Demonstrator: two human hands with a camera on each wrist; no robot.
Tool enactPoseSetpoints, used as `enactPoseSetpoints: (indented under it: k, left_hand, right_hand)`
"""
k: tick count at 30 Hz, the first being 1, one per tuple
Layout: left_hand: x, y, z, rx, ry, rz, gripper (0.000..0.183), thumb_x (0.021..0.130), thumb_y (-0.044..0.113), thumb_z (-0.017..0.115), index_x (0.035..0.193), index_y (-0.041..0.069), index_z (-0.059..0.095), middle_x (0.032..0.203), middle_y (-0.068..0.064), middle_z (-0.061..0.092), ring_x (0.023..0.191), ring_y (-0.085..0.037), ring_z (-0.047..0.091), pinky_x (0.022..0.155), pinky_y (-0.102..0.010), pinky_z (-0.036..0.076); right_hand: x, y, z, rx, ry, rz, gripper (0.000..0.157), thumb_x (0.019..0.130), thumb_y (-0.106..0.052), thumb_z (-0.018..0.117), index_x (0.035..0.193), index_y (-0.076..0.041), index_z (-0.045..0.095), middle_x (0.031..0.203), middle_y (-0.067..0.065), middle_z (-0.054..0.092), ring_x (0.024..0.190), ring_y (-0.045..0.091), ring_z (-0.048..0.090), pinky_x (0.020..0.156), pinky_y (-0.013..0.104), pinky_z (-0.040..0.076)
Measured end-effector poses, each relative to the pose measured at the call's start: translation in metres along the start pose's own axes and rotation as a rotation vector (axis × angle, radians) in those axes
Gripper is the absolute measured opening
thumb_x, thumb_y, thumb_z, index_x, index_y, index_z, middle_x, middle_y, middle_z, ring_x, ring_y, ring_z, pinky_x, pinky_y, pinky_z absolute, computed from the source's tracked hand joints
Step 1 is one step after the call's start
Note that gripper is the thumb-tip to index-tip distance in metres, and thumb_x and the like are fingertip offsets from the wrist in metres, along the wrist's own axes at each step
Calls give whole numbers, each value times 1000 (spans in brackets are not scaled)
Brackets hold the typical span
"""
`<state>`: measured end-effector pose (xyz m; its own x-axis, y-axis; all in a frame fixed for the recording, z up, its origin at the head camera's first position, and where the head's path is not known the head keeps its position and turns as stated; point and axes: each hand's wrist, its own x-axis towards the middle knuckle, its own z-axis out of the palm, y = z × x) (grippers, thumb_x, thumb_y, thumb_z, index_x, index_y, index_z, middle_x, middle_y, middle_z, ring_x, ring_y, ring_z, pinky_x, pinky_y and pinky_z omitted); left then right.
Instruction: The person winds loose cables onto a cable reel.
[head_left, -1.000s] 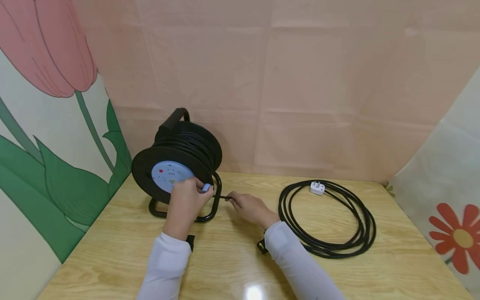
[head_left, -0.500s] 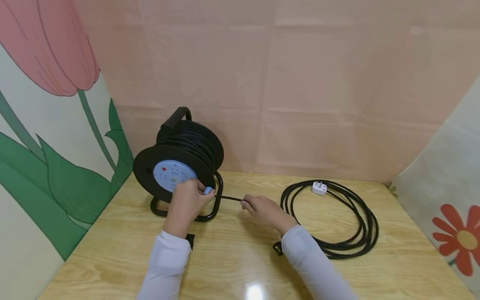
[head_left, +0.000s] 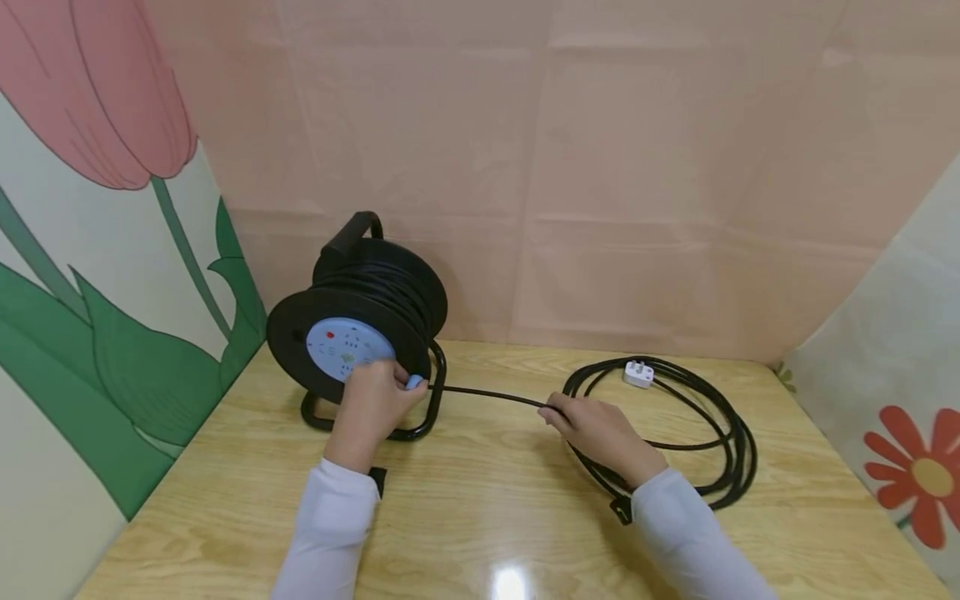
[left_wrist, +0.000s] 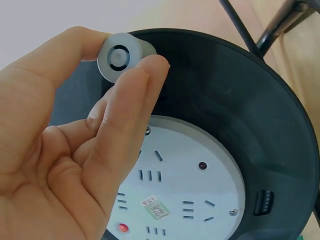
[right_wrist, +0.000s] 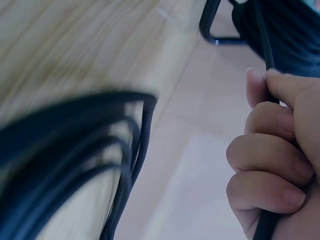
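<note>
A black cable reel (head_left: pixel 300 342) stands on its tubular frame at the left of the table, black cable wound on its drum. Its front disc carries a pale blue socket panel (left_wrist: pixel 180 175). My left hand (head_left: pixel 375 408) pinches the light blue knob (left_wrist: pixel 120 57) at the disc's edge between thumb and fingertips. From the reel a stretch of cable (head_left: pixel 487 393) runs taut to the right. Around it curl the fingers of my right hand (right_wrist: pixel 270 150), with thumb and forefinger pinching it. In the head view that hand overlaps the left side of the loose coil (head_left: pixel 738 442).
A white three-pin plug (head_left: pixel 638 374) lies on the coil's far side. The wooden table (head_left: pixel 450 517) meets a pink backdrop (head_left: pixel 637 167) behind, with flower-printed sheets at both sides. The reel's carrying handle (head_left: pixel 351 235) rises at its top.
My right hand has moved right, away from the reel, and a longer stretch of cable shows between it and the reel. The left hand stays on the knob.
</note>
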<state>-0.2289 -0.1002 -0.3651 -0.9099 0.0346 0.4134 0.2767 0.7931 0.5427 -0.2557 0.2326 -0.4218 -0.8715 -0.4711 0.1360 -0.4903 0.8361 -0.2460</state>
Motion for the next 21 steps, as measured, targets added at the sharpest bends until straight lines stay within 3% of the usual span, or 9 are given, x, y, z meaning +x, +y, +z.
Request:
enactPoseSetpoints:
  k: [3, 6, 11, 19, 21]
  left_hand:
    - [-1, -2, 1, -8, -18, -15, 24, 82, 19, 82, 69, 4, 69, 62, -2, 63, 56, -16, 59, 56, -34, 54]
    - [-1, -5, 1, -8, -35, -30, 25, 81, 21, 84, 71, 3, 69, 63, -2, 64, 57, -17, 60, 56, -34, 54]
    - [0, -10, 3, -4, -56, -37, 27, 82, 23, 84, 70, 4, 69, 63, -1, 64, 58, -16, 60, 57, -35, 55]
    - [-1, -17, 3, -26, -94, -55, 27, 82, 26, 84, 71, 5, 70, 64, 1, 64, 60, -14, 60, 60, -33, 55]
    - [-1, -19, 3, -39, -108, -69, 27, 82, 27, 84, 73, 5, 70, 65, 2, 64, 60, -13, 60, 60, -33, 55]
  right_hand:
    - [-12, 16, -8, -46, 57, 30, 21, 102, -40, 59, 94, -23, 67, 66, -14, 53, 55, 5, 46, 52, 31, 40]
    - [-25, 32, -20, -88, 109, 41, 26, 99, -48, 60, 84, -27, 62, 60, -15, 46, 50, 6, 41, 48, 30, 35]
    - [-39, 57, -40, -135, 173, 31, 32, 96, -53, 62, 78, -27, 61, 60, -14, 47, 48, 7, 37, 46, 27, 31]
    - [-55, 95, -45, -90, 158, 151, 53, 92, -65, 59, 60, -24, 45, 53, -10, 30, 47, 9, 26, 45, 25, 22]
    - [-59, 102, -44, -79, 155, 172, 55, 90, -66, 60, 59, -24, 45, 52, -10, 32, 48, 9, 29, 44, 25, 23]
